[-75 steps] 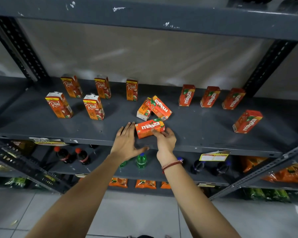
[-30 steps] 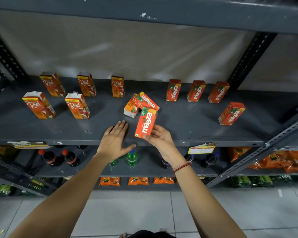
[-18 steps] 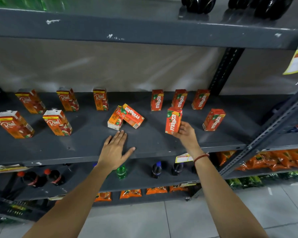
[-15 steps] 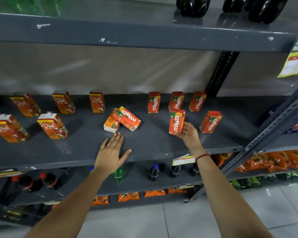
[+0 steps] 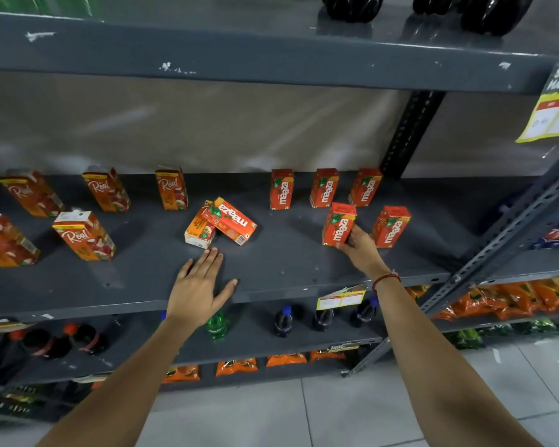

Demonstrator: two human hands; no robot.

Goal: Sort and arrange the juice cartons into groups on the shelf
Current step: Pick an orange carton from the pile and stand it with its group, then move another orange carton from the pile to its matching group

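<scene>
Because it is a small, stiff paperboard box with flat printed faces, the Maaza carton [image 5: 339,224] in the right hand [image 5: 359,246] looks light and easy to steer, though its slick coating and soft walls argue for a hold low on the two narrow sides rather than a squeeze across the front; the right hand is closed on it at the lower right edge, and it stands upright on the shelf [image 5: 288,272], or just above it. Just right of that hand stands another Maaza carton [image 5: 390,226], close enough to be knocked, and beyond the hand three more Maaza cartons [image 5: 324,187] line the back. Well to its left, the left hand [image 5: 197,287] lies flat and open on the shelf, holding nothing, its fingertips just short of two toppled cartons [image 5: 221,223] leaning together. Further left stand the Real cartons [image 5: 84,235].
</scene>
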